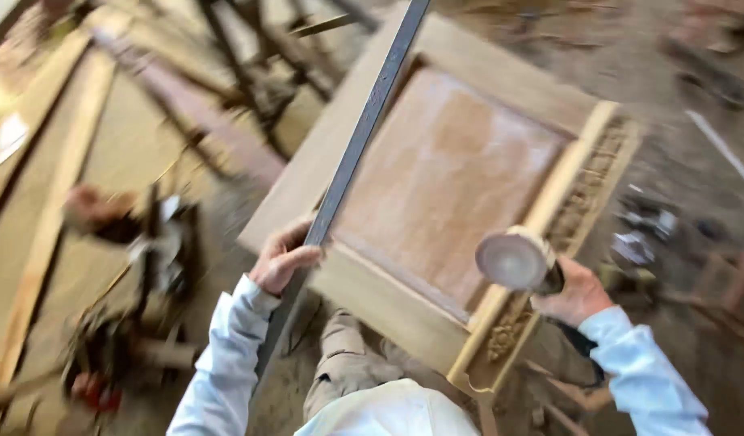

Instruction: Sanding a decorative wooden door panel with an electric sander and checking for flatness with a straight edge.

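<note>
Your left hand (283, 260): fingers curled shut, sleeved arm bent inward | your right hand (578, 292): fisted closed, wrist cocked, forearm raised

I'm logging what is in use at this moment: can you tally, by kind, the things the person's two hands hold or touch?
Long dark metal bar, gripped by the left hand: 1
Round sanding disc tool, held by the right hand: 1
Wooden panel with carved edge, touched by the left hand: 1
Total: 3
</note>
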